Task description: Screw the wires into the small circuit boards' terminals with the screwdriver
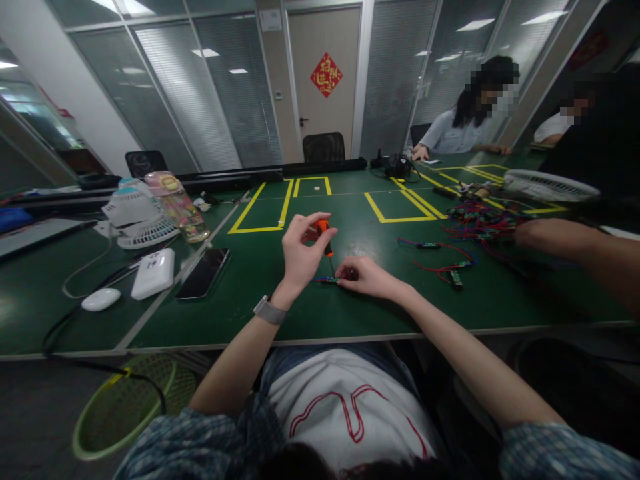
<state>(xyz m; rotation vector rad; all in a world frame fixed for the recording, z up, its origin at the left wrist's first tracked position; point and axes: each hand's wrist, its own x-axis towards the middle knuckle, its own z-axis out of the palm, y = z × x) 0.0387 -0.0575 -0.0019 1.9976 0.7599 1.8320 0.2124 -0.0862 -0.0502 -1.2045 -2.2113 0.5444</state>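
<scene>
My left hand [300, 250] is closed round the orange handle of a small screwdriver [325, 239], held upright with its tip pointing down. The tip meets a small circuit board [327, 280] with wires that lies on the green table [250, 313]. My right hand [363, 275] is pinched on the board's right end and presses it onto the table. A grey watch sits on my left wrist.
A phone [203, 273], a white power bank [153, 272], a white mouse [101, 299], a small fan [137, 217] and a bottle [181, 207] lie at the left. More boards with red wires [445, 267] and a wire pile [480, 220] lie at the right, by another person's arm [575, 250]. A person sits at the far end.
</scene>
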